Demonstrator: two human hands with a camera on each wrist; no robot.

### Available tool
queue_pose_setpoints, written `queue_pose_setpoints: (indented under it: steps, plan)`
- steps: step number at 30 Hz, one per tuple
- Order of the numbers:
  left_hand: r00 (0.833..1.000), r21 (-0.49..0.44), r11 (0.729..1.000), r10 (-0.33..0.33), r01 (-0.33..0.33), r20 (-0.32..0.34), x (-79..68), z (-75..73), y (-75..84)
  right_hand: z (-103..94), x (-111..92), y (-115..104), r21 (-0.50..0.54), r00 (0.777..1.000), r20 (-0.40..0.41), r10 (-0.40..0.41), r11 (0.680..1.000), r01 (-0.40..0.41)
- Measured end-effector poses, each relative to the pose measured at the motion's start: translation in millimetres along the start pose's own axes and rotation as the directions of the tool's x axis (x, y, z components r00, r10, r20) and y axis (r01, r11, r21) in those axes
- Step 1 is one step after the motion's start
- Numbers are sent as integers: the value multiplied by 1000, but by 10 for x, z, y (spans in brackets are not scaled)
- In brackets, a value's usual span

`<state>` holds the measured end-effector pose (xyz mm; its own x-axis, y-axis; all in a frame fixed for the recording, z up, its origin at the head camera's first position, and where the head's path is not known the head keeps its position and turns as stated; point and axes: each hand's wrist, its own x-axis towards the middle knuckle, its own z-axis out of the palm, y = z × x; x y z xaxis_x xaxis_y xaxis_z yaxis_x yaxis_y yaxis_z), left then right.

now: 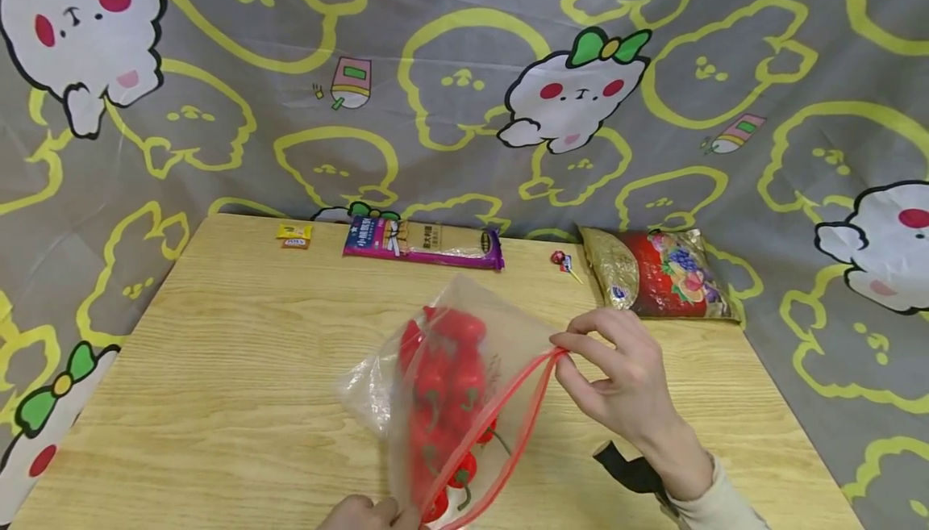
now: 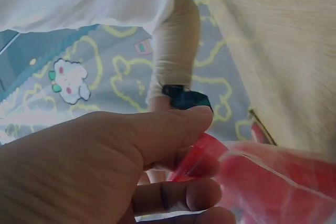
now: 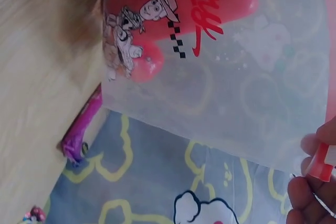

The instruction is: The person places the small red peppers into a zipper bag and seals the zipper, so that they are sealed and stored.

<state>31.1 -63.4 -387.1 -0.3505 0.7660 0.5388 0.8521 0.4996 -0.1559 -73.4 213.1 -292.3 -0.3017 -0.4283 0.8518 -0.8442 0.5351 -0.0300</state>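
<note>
A translucent zip bag (image 1: 508, 312) with a red zip edge lies tilted over the table, its mouth partly parted toward the person. Red peppers (image 1: 462, 473) with green stems show through its film and at the mouth. My left hand (image 1: 366, 514), cut off by the head view's lower edge, pinches the near end of the red edge. At the far corner of that edge, my right hand (image 1: 624, 373) grips it between thumb and fingers. In the right wrist view the bag's film (image 3: 220, 98) carries cartoon figures and red lettering, with a red slider (image 3: 321, 163) at the fingers.
Along the back of the wooden table (image 1: 218, 369) lie small wrapped sweets (image 1: 293, 235), a purple noodle packet (image 1: 421, 244), a lollipop (image 1: 560, 259) and a gold-and-red bag (image 1: 664, 273). A patterned cloth (image 1: 464, 175) hangs behind. A dark strap (image 1: 627, 468) circles the right wrist.
</note>
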Motion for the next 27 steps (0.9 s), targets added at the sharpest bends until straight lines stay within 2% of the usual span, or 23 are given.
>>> queue_pose_setpoints:
  steps: [2,4,6,7,9,10,11,13,16,19,21,24,26,27]
  plan:
    - [997,-24,998,-60,59,-40,11,-57,-1,-35,-5,21,-9,1000,0,1,1000,-1]
    - [996,-6,996,-85,85,-36,39,-164,-33,-71,-14,51,-4,1000,-3,7,1000,-7]
    - [992,-1,992,-125,125,18,78,-323,-97,-114,-18,84,12,1000,-7,22,1000,-22]
    - [990,18,992,-125,124,59,101,-419,-145,-136,-16,98,24,999,-13,33,999,-33]
    - [988,28,992,-123,121,94,149,-600,-269,-187,-2,121,56,998,-19,68,996,-67]
    - [985,13,990,-141,141,102,170,-688,-333,-214,11,128,76,996,-17,89,993,-87]
    - [984,2,988,-155,156,93,193,-765,-398,-240,30,130,99,994,-14,109,989,-107]
    - [985,-53,983,-174,175,23,235,-894,-533,-284,74,135,142,989,-5,147,979,-145]
    - [969,-109,977,-196,181,-147,302,-1031,-738,-338,140,142,190,976,30,215,958,-217]
    - [928,-175,971,-213,165,-307,360,-1100,-941,-363,191,138,217,956,56,288,931,-293]
    - [894,-219,959,-253,181,-370,378,-1114,-1058,-367,212,128,251,939,72,335,905,-343]
    - [840,-301,924,-351,237,-415,379,-1092,-1184,-362,231,113,372,913,85,398,838,-400]
    - [797,-366,874,-456,319,-395,371,-1063,-1233,-354,233,107,419,897,94,432,800,-429]
    - [776,-411,839,-511,356,-370,371,-1040,-1252,-348,231,106,436,889,104,446,783,-444]
